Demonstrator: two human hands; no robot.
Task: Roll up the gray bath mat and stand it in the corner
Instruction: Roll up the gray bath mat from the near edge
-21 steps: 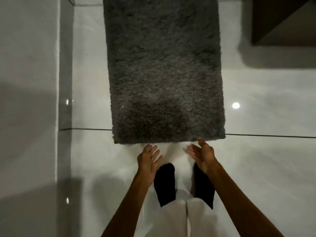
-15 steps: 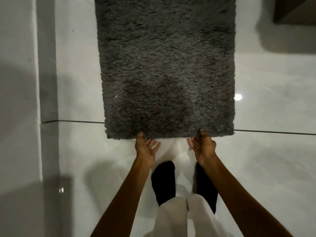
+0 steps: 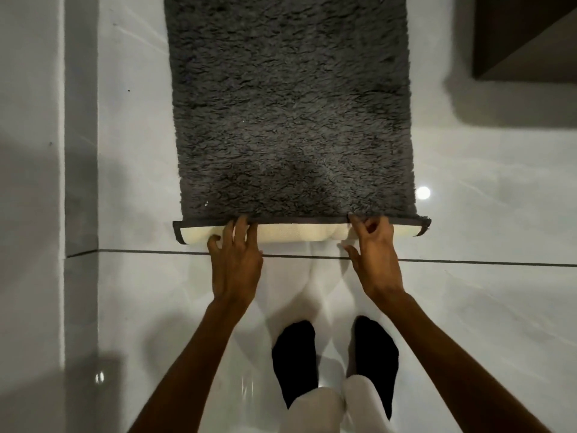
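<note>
The gray shaggy bath mat (image 3: 290, 114) lies flat on the white tiled floor and runs away from me past the top of the view. Its near edge is folded over, showing a strip of cream backing (image 3: 296, 233) with a dark gray border. My left hand (image 3: 235, 260) grips that folded edge left of the middle, fingers over the fold. Right of the middle, my right hand (image 3: 373, 254) pinches the same edge with curled fingers.
A white wall with a gray baseboard (image 3: 81, 151) runs along the left. A dark wooden cabinet (image 3: 524, 35) stands at the upper right. My feet in black socks (image 3: 334, 360) stand just behind the hands on the glossy floor (image 3: 484, 214).
Both hands moved forward from the bare floor to the mat's near edge, took hold of it and turned it over, exposing the cream backing.
</note>
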